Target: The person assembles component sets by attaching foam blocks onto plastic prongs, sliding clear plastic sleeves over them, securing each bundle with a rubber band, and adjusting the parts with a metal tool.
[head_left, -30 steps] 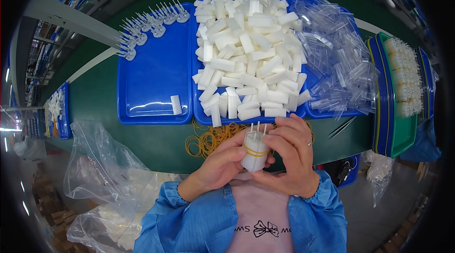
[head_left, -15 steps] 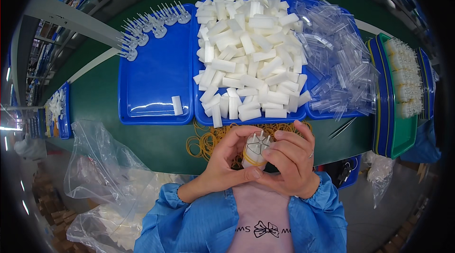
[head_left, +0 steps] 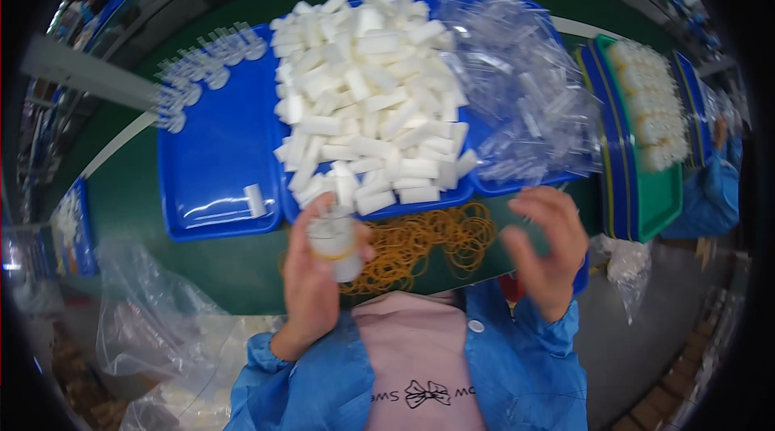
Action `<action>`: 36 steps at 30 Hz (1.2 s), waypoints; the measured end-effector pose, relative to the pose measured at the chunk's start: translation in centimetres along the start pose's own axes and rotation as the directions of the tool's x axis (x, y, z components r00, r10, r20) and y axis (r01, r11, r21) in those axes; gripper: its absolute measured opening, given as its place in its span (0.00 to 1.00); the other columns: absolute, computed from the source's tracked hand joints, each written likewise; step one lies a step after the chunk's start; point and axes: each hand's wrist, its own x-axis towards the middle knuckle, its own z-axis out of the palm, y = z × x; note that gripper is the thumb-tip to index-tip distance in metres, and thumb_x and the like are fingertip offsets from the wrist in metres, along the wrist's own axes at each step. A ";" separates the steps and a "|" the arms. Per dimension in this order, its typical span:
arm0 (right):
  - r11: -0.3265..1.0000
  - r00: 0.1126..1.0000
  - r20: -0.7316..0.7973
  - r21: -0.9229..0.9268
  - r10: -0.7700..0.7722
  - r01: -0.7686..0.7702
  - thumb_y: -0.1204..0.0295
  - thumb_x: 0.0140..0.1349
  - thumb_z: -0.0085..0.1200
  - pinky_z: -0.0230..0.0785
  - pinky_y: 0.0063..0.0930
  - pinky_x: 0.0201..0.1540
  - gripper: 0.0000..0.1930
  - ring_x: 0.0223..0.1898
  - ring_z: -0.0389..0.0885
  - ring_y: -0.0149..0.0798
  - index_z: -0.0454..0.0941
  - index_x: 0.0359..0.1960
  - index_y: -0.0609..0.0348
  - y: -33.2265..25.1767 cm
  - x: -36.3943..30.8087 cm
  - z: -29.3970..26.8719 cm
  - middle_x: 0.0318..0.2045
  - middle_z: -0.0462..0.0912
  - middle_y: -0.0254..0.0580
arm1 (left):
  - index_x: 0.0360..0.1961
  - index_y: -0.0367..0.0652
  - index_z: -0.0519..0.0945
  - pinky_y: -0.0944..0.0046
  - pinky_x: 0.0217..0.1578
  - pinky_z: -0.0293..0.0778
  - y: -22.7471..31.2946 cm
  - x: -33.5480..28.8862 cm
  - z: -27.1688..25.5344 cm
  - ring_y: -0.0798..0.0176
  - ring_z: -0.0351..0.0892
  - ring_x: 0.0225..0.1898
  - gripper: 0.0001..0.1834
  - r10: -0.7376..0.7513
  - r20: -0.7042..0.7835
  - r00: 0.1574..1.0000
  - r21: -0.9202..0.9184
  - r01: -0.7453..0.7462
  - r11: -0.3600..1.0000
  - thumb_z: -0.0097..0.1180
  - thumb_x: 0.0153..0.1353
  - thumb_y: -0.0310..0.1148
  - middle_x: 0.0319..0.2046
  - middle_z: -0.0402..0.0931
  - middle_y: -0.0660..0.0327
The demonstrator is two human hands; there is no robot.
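Below, a pink fabric shirt (head_left: 420, 342) bears dark lettering (head_left: 384, 399). The left hand (head_left: 312, 286) clasps a white, yellow-banded cylinder (head_left: 337, 249) near a blue plastic tray (head_left: 448, 196); the right hand (head_left: 552, 252), fingers apart, hovers at the edge of the green tabletop (head_left: 250, 282).

Green worktable (head_left: 242, 274), grey floor (head_left: 617, 358), pale post (head_left: 89, 78) at left

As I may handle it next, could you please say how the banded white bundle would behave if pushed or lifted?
The banded white bundle would probably roll on its side, its body looking rounded. It should hold together, with yellow banding around it. It seems light: the left hand alone holds it.
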 end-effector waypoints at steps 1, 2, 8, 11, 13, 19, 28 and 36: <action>0.992 0.993 -0.027 -0.063 0.112 -0.114 0.78 0.48 0.59 0.69 0.31 0.37 0.09 0.33 0.78 0.44 0.79 0.32 0.62 1.3 -0.3 -1.3 0.29 0.78 0.44 | 0.59 0.39 0.60 0.63 0.37 0.70 0.0 0.2 -0.2 0.61 0.73 0.35 0.35 0.016 -0.031 0.999 0.032 -0.015 0.999 0.49 0.56 0.50 0.40 0.72 0.49; 0.966 0.971 -0.048 -0.104 0.233 -0.237 0.80 0.50 0.57 0.68 0.29 0.33 0.06 0.31 0.78 0.41 0.79 0.32 0.62 2.0 -0.4 -2.5 0.26 0.78 0.43 | 0.59 0.39 0.60 0.63 0.37 0.70 -0.1 0.4 -0.4 0.61 0.73 0.35 0.35 0.008 -0.009 1.000 0.015 -0.008 1.000 0.49 0.56 0.50 0.40 0.72 0.49; 0.851 0.898 0.021 -0.327 0.440 -0.410 0.81 0.49 0.57 0.66 0.30 0.31 0.09 0.28 0.74 0.39 0.80 0.34 0.58 6.0 -3.3 -4.3 0.26 0.72 0.40 | 0.56 0.39 0.62 0.60 0.38 0.71 -0.4 0.6 -0.2 0.58 0.73 0.34 0.32 -0.177 0.068 0.982 -0.195 0.187 0.963 0.49 0.55 0.47 0.40 0.71 0.47; 0.867 0.912 0.076 -0.352 0.403 -0.353 0.80 0.44 0.60 0.64 0.30 0.32 0.11 0.32 0.70 0.40 0.80 0.32 0.57 7.5 -3.9 -3.6 0.30 0.66 0.40 | 0.56 0.39 0.62 0.60 0.38 0.71 -0.5 0.6 0.1 0.58 0.73 0.35 0.31 -0.192 0.113 0.975 -0.204 0.212 0.956 0.49 0.55 0.46 0.40 0.71 0.47; 0.886 0.932 0.080 -0.349 0.353 -0.306 0.80 0.45 0.60 0.64 0.30 0.33 0.10 0.32 0.70 0.41 0.79 0.32 0.59 8.3 -4.5 -3.5 0.30 0.67 0.40 | 0.56 0.39 0.62 0.60 0.38 0.72 -0.4 0.6 0.1 0.58 0.74 0.35 0.31 -0.189 0.123 0.974 -0.208 0.211 0.955 0.49 0.55 0.46 0.40 0.71 0.47; 0.933 0.946 0.090 -0.216 0.311 -0.286 0.81 0.51 0.55 0.64 0.28 0.32 0.07 0.29 0.72 0.38 0.74 0.33 0.62 7.0 -5.5 -3.7 0.30 0.71 0.42 | 0.57 0.40 0.62 0.60 0.39 0.71 -0.4 0.5 -0.1 0.58 0.74 0.35 0.32 -0.197 0.135 0.971 -0.192 0.220 0.956 0.49 0.55 0.46 0.40 0.71 0.48; 0.873 0.857 -0.275 0.357 0.437 -0.331 0.81 0.60 0.48 0.66 0.18 0.37 0.07 0.33 0.74 0.27 0.73 0.40 0.68 5.2 -5.5 -2.9 0.30 0.73 0.38 | 0.61 0.40 0.57 0.64 0.44 0.69 -0.3 0.1 0.0 0.64 0.73 0.41 0.31 -0.208 0.189 0.960 -0.069 0.225 0.972 0.52 0.59 0.38 0.44 0.71 0.53; 0.917 0.917 0.013 -0.043 0.398 -0.397 0.78 0.59 0.52 0.67 0.23 0.37 0.04 0.33 0.77 0.33 0.78 0.33 0.65 5.1 -4.6 -1.9 0.32 0.79 0.42 | 0.59 0.38 0.63 0.67 0.48 0.66 0.0 0.0 -0.3 0.63 0.71 0.47 0.30 -0.031 0.310 0.950 0.435 -0.113 0.893 0.58 0.57 0.32 0.46 0.70 0.56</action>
